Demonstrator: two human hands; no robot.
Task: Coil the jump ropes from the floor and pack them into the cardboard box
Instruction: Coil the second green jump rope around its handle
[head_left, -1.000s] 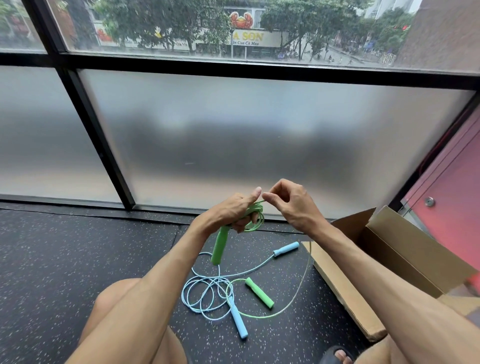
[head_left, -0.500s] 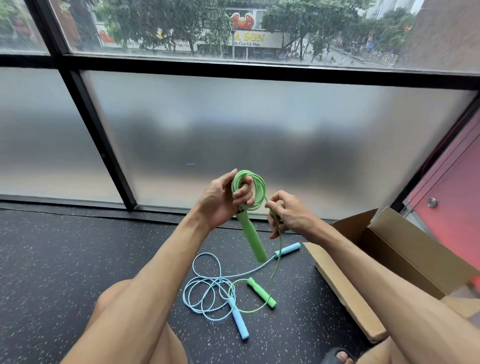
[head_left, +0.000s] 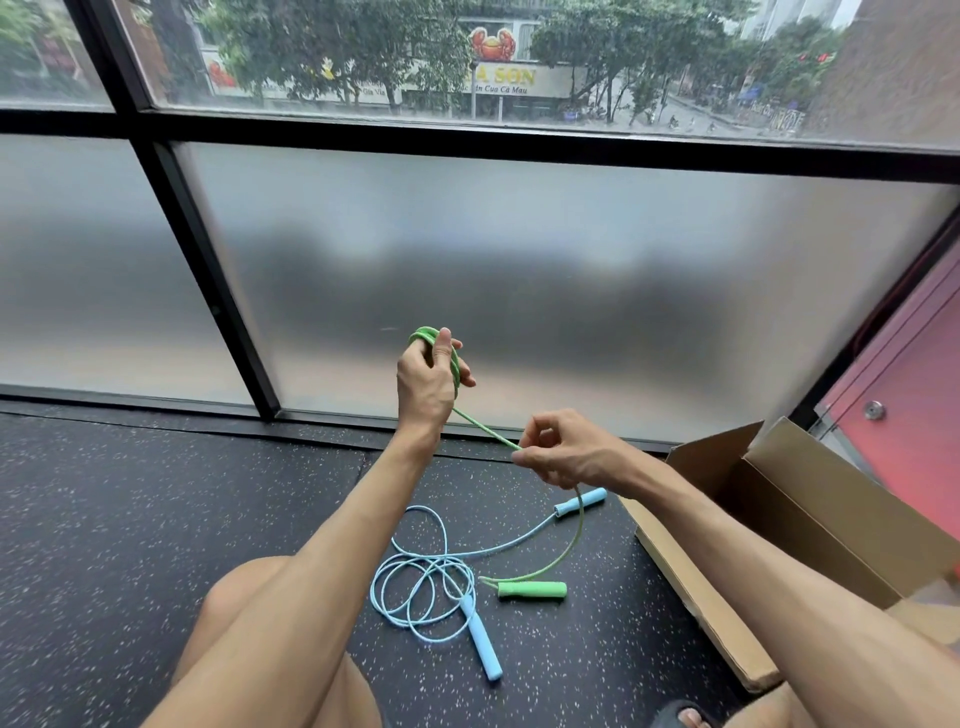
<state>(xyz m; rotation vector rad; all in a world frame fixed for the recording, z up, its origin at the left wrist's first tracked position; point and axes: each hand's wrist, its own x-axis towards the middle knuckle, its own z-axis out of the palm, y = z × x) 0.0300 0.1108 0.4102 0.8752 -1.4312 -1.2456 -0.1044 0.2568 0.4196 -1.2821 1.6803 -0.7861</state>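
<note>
My left hand (head_left: 427, 379) is raised in front of the window and grips a coil of the green jump rope (head_left: 457, 366); the handle it held is hidden behind the hand. A taut green strand runs down to my right hand (head_left: 558, 453), which pinches it. From there the cord hangs to the second green handle (head_left: 532, 590) lying on the floor. The blue jump rope (head_left: 423, 582) lies in loose loops on the floor, with one handle (head_left: 581, 501) at the far right and one (head_left: 484, 644) nearer to me. The open cardboard box (head_left: 810, 512) stands at the right.
The floor (head_left: 130, 519) is black speckled rubber. A frosted window wall (head_left: 519, 291) with black frames closes the far side. A pink door (head_left: 914, 405) stands behind the box. My knees and a sandalled foot (head_left: 685, 717) show at the bottom.
My left hand rose and turned, hiding the green handle. My right hand dropped lower and to the right, drawing the strand taut. The floor green handle slid right and turned flat.
</note>
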